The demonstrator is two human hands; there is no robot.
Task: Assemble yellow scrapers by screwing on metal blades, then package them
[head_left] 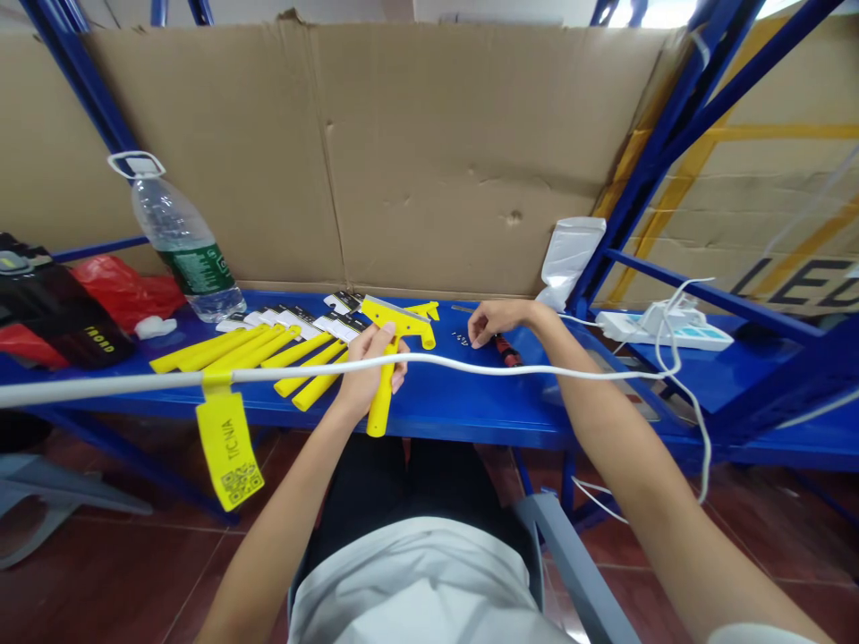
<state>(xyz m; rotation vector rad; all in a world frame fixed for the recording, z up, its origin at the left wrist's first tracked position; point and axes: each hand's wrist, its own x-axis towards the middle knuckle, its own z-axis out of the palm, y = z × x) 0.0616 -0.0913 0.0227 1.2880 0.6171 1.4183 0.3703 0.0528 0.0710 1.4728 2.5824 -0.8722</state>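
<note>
My left hand (pixel 366 371) is wrapped round a yellow scraper (pixel 381 394), its wide head up and its handle pointing down over the table's front edge. A metal strip runs along the head's upper edge. My right hand (pixel 497 320) rests on the blue table, fingers curled down and together beside several tiny screws (pixel 461 339). Whatever its fingertips hold, if anything, is too small to see. A red and black screwdriver (pixel 508 351) lies just under that hand. Behind the held scraper is another yellow piece (pixel 426 310), partly hidden.
Several yellow scrapers (pixel 232 351) with black-and-white cards lie to the left. Behind them stands a large water bottle (pixel 194 246), beside a black bag (pixel 73 309). A white cable (pixel 470 363) crosses in front of the hands. A power strip (pixel 691 333) lies right.
</note>
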